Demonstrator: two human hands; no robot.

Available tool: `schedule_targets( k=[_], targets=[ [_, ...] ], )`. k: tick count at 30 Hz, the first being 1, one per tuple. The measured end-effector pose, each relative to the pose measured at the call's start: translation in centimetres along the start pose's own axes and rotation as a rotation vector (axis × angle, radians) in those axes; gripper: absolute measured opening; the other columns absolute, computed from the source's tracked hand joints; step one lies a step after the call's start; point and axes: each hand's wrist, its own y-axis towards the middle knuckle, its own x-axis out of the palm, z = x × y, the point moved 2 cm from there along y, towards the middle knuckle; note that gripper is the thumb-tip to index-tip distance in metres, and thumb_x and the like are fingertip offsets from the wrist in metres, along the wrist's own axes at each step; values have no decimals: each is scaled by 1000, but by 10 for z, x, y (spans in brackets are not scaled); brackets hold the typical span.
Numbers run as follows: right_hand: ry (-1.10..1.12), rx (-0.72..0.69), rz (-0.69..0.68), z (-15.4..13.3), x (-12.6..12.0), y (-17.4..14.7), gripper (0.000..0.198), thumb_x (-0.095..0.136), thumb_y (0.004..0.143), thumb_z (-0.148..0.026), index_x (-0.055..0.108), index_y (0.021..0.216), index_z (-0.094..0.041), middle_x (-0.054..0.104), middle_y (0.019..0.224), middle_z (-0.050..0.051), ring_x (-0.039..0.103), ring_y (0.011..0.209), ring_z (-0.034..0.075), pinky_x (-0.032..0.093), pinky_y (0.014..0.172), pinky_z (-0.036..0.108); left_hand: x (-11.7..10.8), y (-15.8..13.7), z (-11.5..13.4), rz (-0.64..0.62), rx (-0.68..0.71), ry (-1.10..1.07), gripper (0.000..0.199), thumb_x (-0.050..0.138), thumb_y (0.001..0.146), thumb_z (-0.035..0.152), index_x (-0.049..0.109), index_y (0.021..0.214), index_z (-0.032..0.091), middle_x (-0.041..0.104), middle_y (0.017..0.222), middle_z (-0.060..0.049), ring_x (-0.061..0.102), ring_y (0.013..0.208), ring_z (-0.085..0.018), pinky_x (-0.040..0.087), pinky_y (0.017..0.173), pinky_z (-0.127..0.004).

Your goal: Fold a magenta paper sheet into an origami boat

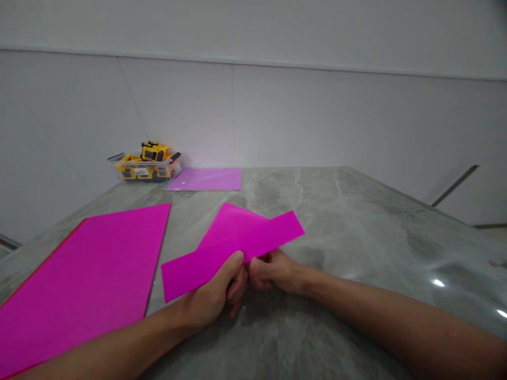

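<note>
A bright magenta folded paper point(245, 232) is held just above the table in front of me. It shows a long slanted band at the front and a pointed part rising behind it; where the two join is unclear. My left hand point(222, 287) grips its lower edge, the thumb lying on the front of the band. Right beside it, my right hand point(275, 270) is closed at the same edge, its fingers curled and partly hidden under the paper. To the left lies a large stack of magenta paper sheets point(91, 269) with a red edge, close to my left forearm.
At the back left, a clear plastic box point(148, 171) holds yellow toy vehicles point(155, 152). Beside it lies a flat lilac sheet or packet point(209, 179). The grey marbled table point(336, 221) meets a white wall point(293, 116) at the back.
</note>
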Motion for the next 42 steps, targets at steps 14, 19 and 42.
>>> schedule_targets(
  k=[14,19,42],
  targets=[
    [-1,19,267,-15,-3,-9,58,53,80,-62,32,44,-22,27,41,-7,23,41,8,17,45,29,-4,3,4,220,13,70,64,46,83,70,32,43,22,26,39,6,29,33,-8,27,37,-24],
    [-2,2,343,-14,-8,-11,56,55,80,-60,31,46,-22,27,42,-7,22,41,8,17,45,30,-10,3,8,351,58,-4,65,59,76,68,32,40,22,27,36,6,29,32,-7,27,33,-22],
    [66,-124,536,-8,-23,-12,60,61,77,-54,22,43,-22,19,39,-8,18,38,7,13,45,30,-30,13,16,404,-21,-319,55,59,74,70,44,58,19,29,45,10,23,33,-5,28,28,-17]
  ],
)
